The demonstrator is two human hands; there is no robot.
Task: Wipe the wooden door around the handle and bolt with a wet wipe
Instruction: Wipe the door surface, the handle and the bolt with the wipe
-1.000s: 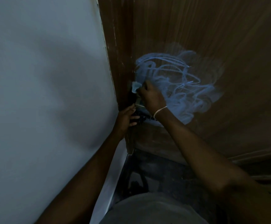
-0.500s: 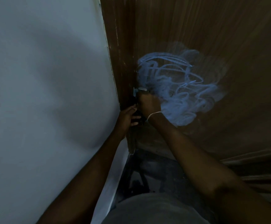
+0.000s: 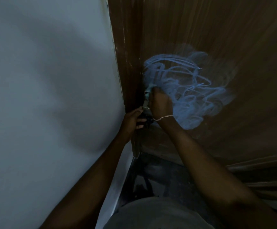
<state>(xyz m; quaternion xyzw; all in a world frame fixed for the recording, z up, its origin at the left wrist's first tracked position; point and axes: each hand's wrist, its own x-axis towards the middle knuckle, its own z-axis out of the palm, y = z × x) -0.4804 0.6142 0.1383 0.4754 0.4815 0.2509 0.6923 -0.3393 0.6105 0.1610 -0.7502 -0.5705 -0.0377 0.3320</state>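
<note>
A pale wall fills the left side, meeting the dark door frame. At the foot of that frame the person's left hand is curled around the dark handle, fingers wrapped over it. Just to the right and slightly higher, the right hand is bunched against the wooden door, its fingers closed on a light wet wipe, of which only a small pale corner shows above the knuckles, pressed to the door beside the frame. A bit of metal, perhaps the bolt, glints between the two hands; it is too dim to make out clearly. A thin bracelet circles the right wrist. Further right, a tangle of blue scribbles spreads over the brown wood, smeared hazy at its edges.
</note>
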